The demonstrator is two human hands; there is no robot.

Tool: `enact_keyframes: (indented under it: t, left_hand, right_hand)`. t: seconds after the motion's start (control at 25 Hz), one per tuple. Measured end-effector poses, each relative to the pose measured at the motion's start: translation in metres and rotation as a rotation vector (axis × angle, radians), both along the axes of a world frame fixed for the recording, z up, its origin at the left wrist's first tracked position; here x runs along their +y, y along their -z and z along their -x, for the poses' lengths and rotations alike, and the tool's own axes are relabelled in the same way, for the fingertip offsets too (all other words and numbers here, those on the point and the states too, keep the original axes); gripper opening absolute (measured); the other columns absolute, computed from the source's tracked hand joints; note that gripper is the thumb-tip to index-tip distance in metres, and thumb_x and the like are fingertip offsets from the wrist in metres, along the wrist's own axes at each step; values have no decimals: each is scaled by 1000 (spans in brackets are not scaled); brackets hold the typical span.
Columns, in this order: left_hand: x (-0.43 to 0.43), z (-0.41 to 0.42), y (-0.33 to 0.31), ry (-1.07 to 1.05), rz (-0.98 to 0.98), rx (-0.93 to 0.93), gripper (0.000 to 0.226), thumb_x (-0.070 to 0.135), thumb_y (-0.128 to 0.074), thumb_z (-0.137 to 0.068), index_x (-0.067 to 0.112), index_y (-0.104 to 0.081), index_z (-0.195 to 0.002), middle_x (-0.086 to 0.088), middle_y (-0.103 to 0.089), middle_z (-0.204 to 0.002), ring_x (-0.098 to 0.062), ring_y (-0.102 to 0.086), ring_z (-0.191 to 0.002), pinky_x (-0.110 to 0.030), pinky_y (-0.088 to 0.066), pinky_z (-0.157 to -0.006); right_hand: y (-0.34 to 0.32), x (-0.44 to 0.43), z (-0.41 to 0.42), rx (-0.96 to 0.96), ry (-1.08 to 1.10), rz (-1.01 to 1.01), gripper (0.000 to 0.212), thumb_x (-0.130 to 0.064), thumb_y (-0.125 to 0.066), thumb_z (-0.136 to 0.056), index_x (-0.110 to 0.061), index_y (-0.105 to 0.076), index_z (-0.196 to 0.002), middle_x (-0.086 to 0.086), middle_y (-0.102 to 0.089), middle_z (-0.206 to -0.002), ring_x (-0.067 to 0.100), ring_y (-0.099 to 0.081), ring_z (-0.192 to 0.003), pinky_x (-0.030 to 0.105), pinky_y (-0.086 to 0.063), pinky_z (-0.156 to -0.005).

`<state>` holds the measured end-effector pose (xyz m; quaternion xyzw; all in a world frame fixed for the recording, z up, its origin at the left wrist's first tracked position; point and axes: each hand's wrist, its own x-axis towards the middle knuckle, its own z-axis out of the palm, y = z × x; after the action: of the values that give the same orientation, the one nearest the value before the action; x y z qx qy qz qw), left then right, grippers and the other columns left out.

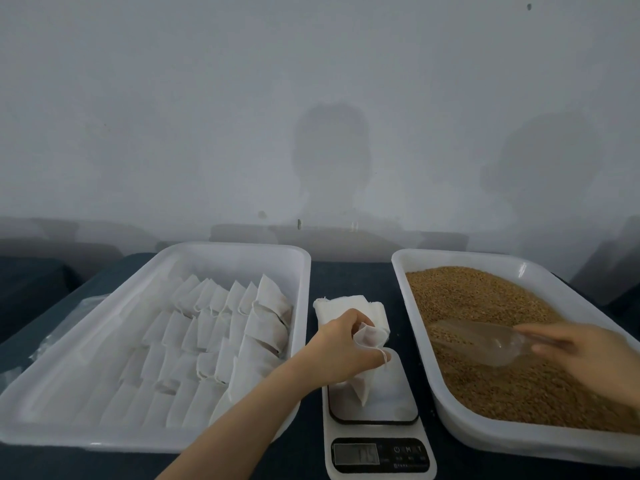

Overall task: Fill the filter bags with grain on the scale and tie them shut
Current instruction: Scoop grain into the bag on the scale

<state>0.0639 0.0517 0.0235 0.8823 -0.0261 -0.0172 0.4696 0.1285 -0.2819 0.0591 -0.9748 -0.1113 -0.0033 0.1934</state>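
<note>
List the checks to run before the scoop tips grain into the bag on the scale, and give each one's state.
1. Filter bag stands on the scale: ok.
2. Left hand has a grip on the bag's mouth: ok.
3. Bag mouth open wide enough: cannot tell.
4. Right hand holds the scoop: ok.
5. Scoop loaded with grain: cannot tell, blurred.
6. Scale display readable: not ok, blurred.
</note>
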Motion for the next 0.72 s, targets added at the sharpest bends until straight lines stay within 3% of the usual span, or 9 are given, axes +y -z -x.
enact_keyframes:
  t: [0.12,0.24,0.48,0.72]
  left_hand:
    - [-1,0,0,-1,5,12,45,47,-69,-81,35,-42,-115,10,-55,-112,-11,-58,-95,-19,-48,-76]
    - [-1,0,-1,1,12,13,45,46,-69,-81,34,-43,-115,8,-56,-113,-13,-58,-96,-21,-50,-78]
    - [-2,1,-1,14,21,3,47,43,-70,-81,31,-45,-119,7,-56,-114,-14,-58,-99,-23,-50,-82]
    - [-1,1,-1,30,27,-8,49,42,-72,-80,32,-44,-120,8,-59,-116,-11,-60,-99,-25,-52,-87]
  right_hand:
    - [-14,4,5,-36,-5,-58,41,-24,-65,-82,-58,-53,-100,-8,-65,-118,14,-60,-102,45,-48,-94]
    - [-29,12,11,-42,-56,-112,41,-20,-66,-82,-56,-56,-99,-12,-66,-112,3,-55,-89,40,-46,-90]
    - [-62,48,21,-107,-223,-94,40,-19,-65,-81,-55,-57,-97,-35,-60,-94,-15,-53,-84,9,-40,-73]
    - [-81,78,23,-167,-292,81,34,-29,-65,-83,-49,-59,-110,-29,-61,-94,-1,-56,-97,35,-42,-100]
